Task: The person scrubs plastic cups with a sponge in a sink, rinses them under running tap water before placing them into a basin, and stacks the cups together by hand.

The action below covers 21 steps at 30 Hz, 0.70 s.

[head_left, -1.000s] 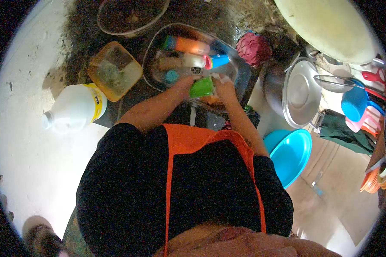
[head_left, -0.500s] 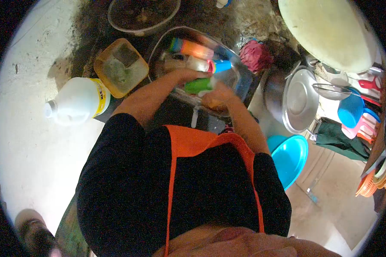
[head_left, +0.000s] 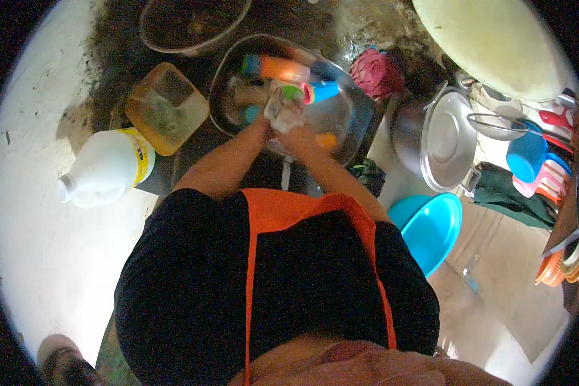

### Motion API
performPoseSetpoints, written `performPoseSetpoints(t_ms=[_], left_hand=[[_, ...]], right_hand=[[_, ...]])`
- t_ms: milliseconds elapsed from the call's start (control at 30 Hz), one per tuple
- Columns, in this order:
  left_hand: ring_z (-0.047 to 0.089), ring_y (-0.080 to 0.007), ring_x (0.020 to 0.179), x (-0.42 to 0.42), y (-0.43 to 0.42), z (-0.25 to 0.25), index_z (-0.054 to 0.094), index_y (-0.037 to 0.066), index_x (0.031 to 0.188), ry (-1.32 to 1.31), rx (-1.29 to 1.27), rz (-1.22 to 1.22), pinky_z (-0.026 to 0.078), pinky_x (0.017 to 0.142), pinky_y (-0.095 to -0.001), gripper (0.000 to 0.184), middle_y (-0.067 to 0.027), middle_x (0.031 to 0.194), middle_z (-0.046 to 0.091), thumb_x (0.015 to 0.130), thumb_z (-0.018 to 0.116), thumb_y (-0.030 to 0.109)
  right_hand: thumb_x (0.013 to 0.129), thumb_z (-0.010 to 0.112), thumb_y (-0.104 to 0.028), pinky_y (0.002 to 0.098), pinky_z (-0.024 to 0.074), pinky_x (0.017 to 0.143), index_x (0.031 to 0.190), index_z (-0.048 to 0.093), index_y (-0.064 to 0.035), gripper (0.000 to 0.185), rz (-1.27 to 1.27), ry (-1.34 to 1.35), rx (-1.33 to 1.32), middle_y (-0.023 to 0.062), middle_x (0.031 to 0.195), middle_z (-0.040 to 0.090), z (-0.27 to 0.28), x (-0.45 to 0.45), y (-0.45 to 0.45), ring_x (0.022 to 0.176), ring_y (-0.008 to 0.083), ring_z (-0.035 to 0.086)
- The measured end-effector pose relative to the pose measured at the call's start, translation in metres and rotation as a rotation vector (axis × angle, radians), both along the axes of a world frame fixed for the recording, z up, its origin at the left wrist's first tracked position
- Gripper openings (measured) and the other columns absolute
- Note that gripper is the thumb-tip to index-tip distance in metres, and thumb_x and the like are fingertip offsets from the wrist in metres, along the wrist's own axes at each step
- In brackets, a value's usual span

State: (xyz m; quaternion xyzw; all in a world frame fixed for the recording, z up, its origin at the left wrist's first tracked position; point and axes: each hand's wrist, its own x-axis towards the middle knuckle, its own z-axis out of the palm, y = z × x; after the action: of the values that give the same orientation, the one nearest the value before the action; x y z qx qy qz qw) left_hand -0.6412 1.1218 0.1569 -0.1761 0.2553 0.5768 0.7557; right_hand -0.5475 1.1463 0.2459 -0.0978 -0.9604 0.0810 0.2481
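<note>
Both hands meet over the metal sink point(head_left: 341, 154), covered in white suds. My right hand point(head_left: 292, 119) is pressed against a foamy white mass, its fingers wrapped round it. My left hand point(head_left: 268, 119) sits beside it at the green cup point(head_left: 292, 93), whose green edge shows just beyond the fingers; suds hide most of its grip. Past the hands lie stacked orange cups point(head_left: 283, 67) and a blue cup point(head_left: 323, 91) with a pink rim. An orange item point(head_left: 327, 141) rests in the sink, nearer my body.
Left of the sink are a square yellowish container point(head_left: 167, 109) and a white jug point(head_left: 109, 167). To the right are a crumpled pink bundle point(head_left: 376, 74), a large metal pot with its lid point(head_left: 449, 140), and turquoise basins point(head_left: 434, 231). A round basin point(head_left: 193, 26) stands beyond.
My right hand has moved left to meet my left hand. The green cup has shifted up and left and is now mostly covered by hands and suds.
</note>
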Motion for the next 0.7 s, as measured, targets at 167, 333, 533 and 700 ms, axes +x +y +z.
performPoseSetpoints(t_ms=[167, 333, 533, 700], left_hand=[[0.056, -0.0268, 0.087, 0.004, -0.015, -0.006, 0.038, 0.005, 0.117, 0.721, -0.118, -0.349, 0.046, 0.074, -0.0401, 0.051, -0.013, 0.107, 0.051, 0.077, 0.056, 0.031], [0.047, -0.0357, 0.101, 0.009, -0.031, -0.057, 0.031, 0.002, 0.123, 1.572, 0.316, -0.64, 0.039, 0.086, -0.042, 0.068, -0.0203, 0.113, 0.047, 0.071, 0.06, 0.034], [0.04, -0.0391, 0.109, 0.007, -0.03, -0.036, 0.026, -0.001, 0.126, 1.765, 0.215, -0.846, 0.033, 0.092, -0.0424, 0.074, -0.0262, 0.118, 0.04, 0.07, 0.061, 0.033], [0.039, -0.037, 0.111, 0.01, -0.017, -0.018, 0.025, -0.002, 0.126, 1.788, 0.326, -0.637, 0.032, 0.093, -0.0415, 0.083, -0.0252, 0.12, 0.039, 0.064, 0.067, 0.035]], right_hand=[[0.07, 0.054, -0.017, 0.0449, 0.0455, 0.067, 0.084, 0.057, -0.0061, 0.018, -0.47, -0.113, -0.57, 0.0151, 0.087, 0.057, -0.037, 0.007, 0.039, 0.08, 0.0351, 0.056], [0.075, 0.053, -0.024, 0.0462, 0.0436, 0.067, 0.101, 0.05, -0.0078, 0.031, -0.626, -0.917, -0.524, 0.0131, 0.08, 0.06, -0.093, 0.024, 0.087, 0.078, 0.0307, 0.058], [0.071, 0.051, -0.023, 0.0427, 0.0462, 0.059, 0.08, 0.057, -0.0051, 0.021, -0.528, -0.677, 0.032, 0.0146, 0.074, 0.058, -0.158, 0.072, 0.136, 0.068, 0.0314, 0.057], [0.069, 0.051, -0.021, 0.0433, 0.0468, 0.065, 0.088, 0.057, -0.0085, 0.023, -0.448, -0.614, -0.252, 0.0142, 0.075, 0.061, -0.078, 0.075, 0.141, 0.065, 0.0302, 0.059]])
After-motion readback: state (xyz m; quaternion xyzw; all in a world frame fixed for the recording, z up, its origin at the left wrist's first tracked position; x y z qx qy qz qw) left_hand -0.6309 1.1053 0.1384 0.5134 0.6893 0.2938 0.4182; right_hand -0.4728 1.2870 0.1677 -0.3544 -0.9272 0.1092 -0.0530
